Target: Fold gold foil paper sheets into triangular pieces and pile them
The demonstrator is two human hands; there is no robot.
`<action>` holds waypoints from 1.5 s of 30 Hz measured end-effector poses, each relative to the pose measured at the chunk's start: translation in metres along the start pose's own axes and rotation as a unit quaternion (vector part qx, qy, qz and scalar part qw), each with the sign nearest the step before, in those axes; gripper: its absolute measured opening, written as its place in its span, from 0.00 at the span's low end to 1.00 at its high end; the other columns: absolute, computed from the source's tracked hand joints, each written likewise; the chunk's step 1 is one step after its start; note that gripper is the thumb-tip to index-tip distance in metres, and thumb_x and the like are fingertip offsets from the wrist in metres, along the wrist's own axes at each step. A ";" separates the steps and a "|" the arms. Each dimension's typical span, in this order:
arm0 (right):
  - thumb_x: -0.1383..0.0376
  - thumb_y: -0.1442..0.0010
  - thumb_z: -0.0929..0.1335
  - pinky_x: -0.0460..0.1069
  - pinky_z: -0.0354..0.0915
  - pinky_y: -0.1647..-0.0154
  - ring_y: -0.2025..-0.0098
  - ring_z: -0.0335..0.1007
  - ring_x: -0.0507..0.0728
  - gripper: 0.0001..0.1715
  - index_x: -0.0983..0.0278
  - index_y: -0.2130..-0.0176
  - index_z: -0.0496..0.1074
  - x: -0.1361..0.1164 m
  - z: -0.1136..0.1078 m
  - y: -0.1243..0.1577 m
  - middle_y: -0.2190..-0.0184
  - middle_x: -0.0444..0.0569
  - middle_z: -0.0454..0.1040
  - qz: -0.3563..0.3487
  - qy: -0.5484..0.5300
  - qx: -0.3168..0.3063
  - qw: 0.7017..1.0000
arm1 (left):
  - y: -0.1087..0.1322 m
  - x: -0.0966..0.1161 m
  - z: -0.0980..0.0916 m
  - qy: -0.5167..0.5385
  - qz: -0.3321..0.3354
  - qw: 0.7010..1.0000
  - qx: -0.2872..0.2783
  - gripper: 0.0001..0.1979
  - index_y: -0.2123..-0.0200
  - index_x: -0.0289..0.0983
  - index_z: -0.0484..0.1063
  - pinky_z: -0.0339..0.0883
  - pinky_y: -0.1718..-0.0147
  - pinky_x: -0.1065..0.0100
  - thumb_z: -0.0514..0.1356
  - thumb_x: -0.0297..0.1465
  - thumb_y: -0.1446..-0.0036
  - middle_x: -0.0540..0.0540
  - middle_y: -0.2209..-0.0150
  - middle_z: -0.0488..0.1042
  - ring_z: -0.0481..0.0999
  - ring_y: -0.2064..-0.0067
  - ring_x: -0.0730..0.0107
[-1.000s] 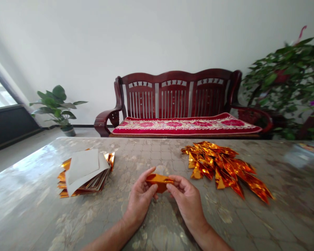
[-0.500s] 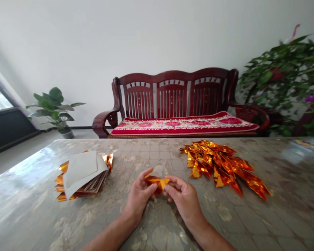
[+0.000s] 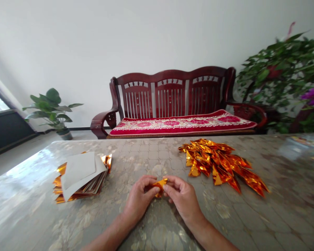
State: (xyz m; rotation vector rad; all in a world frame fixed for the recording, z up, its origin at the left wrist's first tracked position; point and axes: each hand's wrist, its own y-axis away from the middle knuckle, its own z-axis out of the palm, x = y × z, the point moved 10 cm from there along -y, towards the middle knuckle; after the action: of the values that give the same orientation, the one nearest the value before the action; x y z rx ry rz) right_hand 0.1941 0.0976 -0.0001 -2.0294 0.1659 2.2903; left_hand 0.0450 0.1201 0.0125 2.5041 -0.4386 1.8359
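A small folded piece of gold foil paper [image 3: 160, 184] is pinched between my left hand [image 3: 140, 197] and my right hand [image 3: 181, 197], and my fingers hide much of it. To the left on the table [image 3: 146, 153] lies a stack of gold foil sheets [image 3: 58, 181], topped by white paper [image 3: 80, 170]. A loose pile of folded gold foil triangles [image 3: 219, 164] spreads out to the right of my right hand, not touching it.
The table's far edge runs behind these items. Beyond it stand a dark red wooden bench [image 3: 170, 94] with a red floral cushion, a potted green plant [image 3: 51, 108] on the floor, and a large leafy plant [image 3: 279, 73] at right.
The foil piece has become smaller and more hidden between my fingers, and my hands have drawn closer together. The whole view has tilted slightly.
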 end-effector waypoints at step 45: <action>0.53 0.44 0.68 0.45 0.62 0.80 0.76 0.69 0.55 0.17 0.64 0.67 0.78 -0.017 -0.003 0.003 0.77 0.47 0.76 -0.061 0.105 0.007 0.993 | 0.002 0.004 0.015 0.035 -0.052 0.998 -0.014 0.12 0.74 0.37 0.74 0.60 0.72 0.73 0.58 0.36 0.42 0.50 0.77 0.74 0.71 0.74 0.70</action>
State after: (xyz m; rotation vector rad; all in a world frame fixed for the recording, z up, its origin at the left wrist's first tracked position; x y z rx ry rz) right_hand 0.1985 0.0946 0.0165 -2.2038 0.0673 1.9986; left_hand 0.0592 0.1144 0.0112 2.3881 -0.3233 1.8583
